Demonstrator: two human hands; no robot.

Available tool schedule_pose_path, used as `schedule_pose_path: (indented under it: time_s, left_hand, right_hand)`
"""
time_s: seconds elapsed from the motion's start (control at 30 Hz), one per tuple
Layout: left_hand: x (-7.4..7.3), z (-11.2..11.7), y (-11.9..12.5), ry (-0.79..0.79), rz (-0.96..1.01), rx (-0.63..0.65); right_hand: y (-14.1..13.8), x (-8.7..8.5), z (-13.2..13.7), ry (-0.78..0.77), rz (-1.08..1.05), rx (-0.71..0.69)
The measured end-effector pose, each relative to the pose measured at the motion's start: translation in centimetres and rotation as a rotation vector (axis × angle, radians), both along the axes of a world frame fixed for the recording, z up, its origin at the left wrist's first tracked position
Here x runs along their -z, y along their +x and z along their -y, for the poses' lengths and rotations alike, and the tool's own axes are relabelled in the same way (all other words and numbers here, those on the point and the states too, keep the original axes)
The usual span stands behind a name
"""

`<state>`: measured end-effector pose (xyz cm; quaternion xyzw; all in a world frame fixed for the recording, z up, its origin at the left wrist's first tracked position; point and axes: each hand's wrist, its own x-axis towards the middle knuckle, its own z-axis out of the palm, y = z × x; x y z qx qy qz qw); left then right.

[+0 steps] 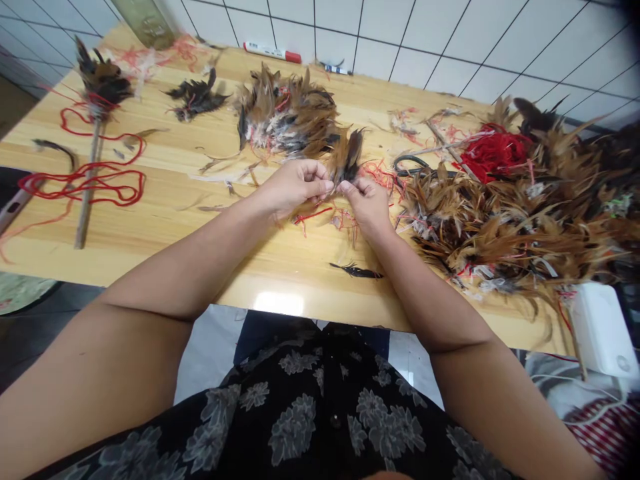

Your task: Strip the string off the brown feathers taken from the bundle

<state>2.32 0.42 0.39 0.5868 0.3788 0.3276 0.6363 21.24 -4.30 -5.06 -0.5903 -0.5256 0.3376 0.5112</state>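
Note:
Near the middle of the wooden table [200, 227], my two hands meet at a small bunch of brown and black feathers [346, 155]. My left hand [303, 185] pinches its lower end between thumb and fingertips. Right beside it, my right hand [367, 200] is closed on the same end, thumb against the feathers. The feather tips point up and away from me. Just beyond lies a larger heap of brown feathers [293, 113]. Red thread scraps [377, 175] are scattered around my right hand.
At left lies a stick [90, 180] with feathers bound on one end and loose red cord [107, 190]. A big feather pile [500, 227], a red thread tangle [497, 152] and a white box [603, 327] are at right. Markers [273, 52] lie along the tiled wall.

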Motion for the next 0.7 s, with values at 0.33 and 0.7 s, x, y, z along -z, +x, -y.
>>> schedule_pose_path:
  time_s: [0.33, 0.7]
  left_hand:
    - [0.37, -0.04, 0.28, -0.081, 0.014, 0.022]
    - [0.84, -0.1, 0.22, -0.065, 0.091, -0.009]
  right_hand:
    - [-0.14, -0.19, -0.03, -0.002, 0.031, -0.022]
    - [0.18, 0.34, -0.05, 0.023, -0.038, -0.072]
